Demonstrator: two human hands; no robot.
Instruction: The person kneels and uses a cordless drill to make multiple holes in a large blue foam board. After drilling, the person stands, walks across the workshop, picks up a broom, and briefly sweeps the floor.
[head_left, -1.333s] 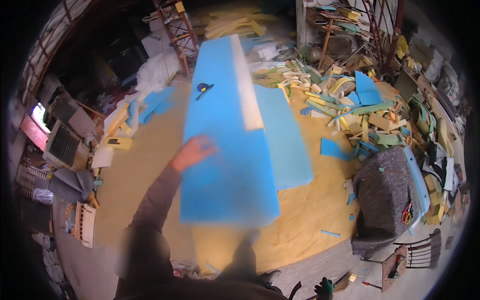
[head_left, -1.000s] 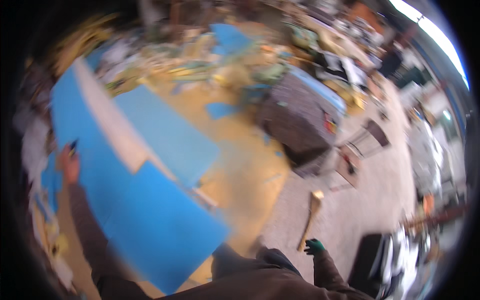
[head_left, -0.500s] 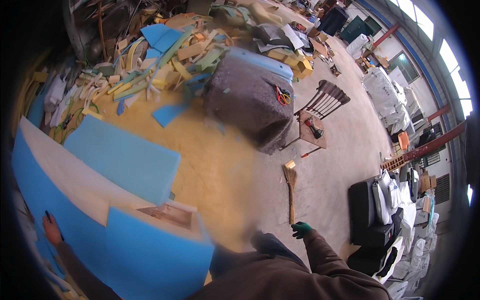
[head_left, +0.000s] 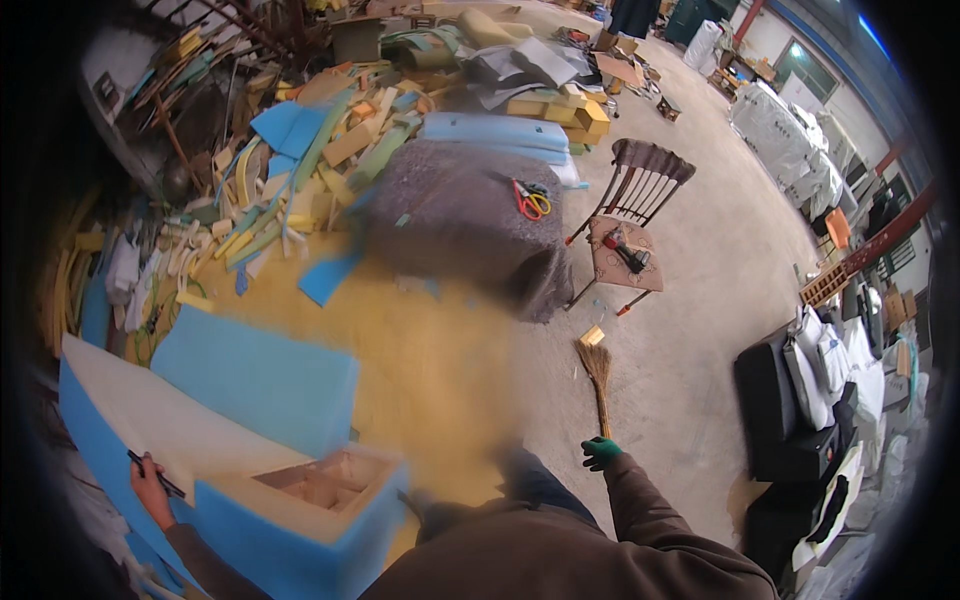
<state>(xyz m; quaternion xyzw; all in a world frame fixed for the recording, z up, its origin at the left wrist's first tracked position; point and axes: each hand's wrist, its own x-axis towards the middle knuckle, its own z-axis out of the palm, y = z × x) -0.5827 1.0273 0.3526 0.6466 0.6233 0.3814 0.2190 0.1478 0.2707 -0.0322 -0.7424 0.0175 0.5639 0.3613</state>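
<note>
My bare left hand [head_left: 152,492] is closed around a slim black pen-like tool [head_left: 174,489], beside the outer edge of a long piece with a pale top and blue foam side [head_left: 115,400]. Nearer me stands a foam-covered frame [head_left: 290,545], blue on its sides, with a wooden opening [head_left: 335,478] in its top. A blue foam sheet [head_left: 255,370] leans or lies beyond them. My right hand [head_left: 600,453], in a green and dark glove, hangs with fingers loosely apart and holds nothing visible. Behind it in the picture, a straw broom [head_left: 598,385] lies on the floor.
A grey-purple covered block [head_left: 460,225] carries red-and-yellow-handled scissors [head_left: 531,200]. A wooden chair [head_left: 625,255] with a power tool [head_left: 628,250] on its seat stands to the right. Foam offcuts [head_left: 350,140] pile up at the back; black cushioned pieces [head_left: 785,410] stand far right.
My left hand has risen from low along the blue side toward the pale top's edge, still holding the tool. The view has shifted slightly. My right hand stays nearly where it was.
</note>
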